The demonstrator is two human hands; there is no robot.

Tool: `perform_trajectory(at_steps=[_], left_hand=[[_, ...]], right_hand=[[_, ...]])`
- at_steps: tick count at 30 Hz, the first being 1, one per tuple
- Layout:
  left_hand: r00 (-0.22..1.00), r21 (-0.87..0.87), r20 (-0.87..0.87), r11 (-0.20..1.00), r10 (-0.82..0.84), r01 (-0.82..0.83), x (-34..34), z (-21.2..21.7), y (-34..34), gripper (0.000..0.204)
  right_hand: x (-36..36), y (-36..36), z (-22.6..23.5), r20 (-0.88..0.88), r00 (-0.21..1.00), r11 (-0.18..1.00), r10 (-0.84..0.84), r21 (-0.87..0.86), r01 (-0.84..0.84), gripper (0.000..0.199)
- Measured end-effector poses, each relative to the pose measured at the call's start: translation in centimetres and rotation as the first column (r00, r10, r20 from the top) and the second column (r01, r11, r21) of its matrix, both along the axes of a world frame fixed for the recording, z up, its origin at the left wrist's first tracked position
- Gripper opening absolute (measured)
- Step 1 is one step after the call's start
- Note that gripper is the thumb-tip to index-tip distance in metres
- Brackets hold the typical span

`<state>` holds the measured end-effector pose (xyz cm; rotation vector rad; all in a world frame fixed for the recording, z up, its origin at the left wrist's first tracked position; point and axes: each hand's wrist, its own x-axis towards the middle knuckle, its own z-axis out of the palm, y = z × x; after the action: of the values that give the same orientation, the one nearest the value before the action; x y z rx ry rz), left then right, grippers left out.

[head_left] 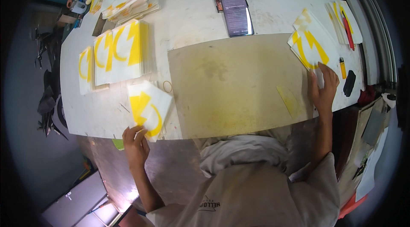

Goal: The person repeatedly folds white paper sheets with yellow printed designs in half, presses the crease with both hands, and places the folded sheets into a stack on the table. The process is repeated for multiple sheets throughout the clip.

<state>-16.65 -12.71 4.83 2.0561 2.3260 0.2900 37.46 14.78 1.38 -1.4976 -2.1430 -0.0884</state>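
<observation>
- We grip a small bundle of white sheets with yellow shapes (149, 107) in our left hand (136, 144), left of the tan board (230, 82).
- Our right hand (323, 90) lies flat, fingers open, on the fanned sheets (311, 43) at the board's right.
- Sorted stacks (115, 52) already stand beyond the bundle; the fanned sheets look still to do.

On my bench: a dark smartphone (235, 11) lying flat, screen lit, above a brownish board (232, 84). A rubber band (167, 86) sits just off the board's left edge. Far right — a yellow lighter (342, 68) beside a black oblong object (349, 83); a red pen (347, 30) rests on stacked sheets.
</observation>
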Motion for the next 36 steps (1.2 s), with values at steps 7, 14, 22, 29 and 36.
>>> perform_trajectory(at_steps=[7,14,22,29,36], left_hand=[[0.996,-0.070,-0.028,0.994,0.084,-0.086,1.1,-0.7,-1.4,0.029],[0.990,0.218,0.104,0.969,0.097,-0.118,5.8,-0.3,1.4,0.040],[-0.713,-0.166,0.699,0.982,0.050,-0.093,16.6,-3.5,13.4,0.043],[-0.070,-0.191,0.980,0.977,0.185,-0.093,17.1,-4.1,12.7,0.028],[-0.238,-0.119,0.969,0.975,0.073,-0.188,17.5,-4.2,12.2,0.030]], right_hand=[[1.1,1.2,-0.3,0.129,0.991,0.988,0.022,-0.157,-0.001,0.033],[1.5,1.3,-1.2,-0.036,0.995,0.985,-0.091,-0.151,0.085,0.025],[-10.3,-8.6,0.1,-0.071,0.793,0.779,0.605,-0.153,-0.608,0.036],[-10.2,-8.2,-0.1,-0.659,0.750,0.900,-0.055,-0.358,-0.249,0.029],[-11.5,-7.8,0.7,-0.839,0.410,0.776,-0.358,-0.512,-0.369,0.011]])
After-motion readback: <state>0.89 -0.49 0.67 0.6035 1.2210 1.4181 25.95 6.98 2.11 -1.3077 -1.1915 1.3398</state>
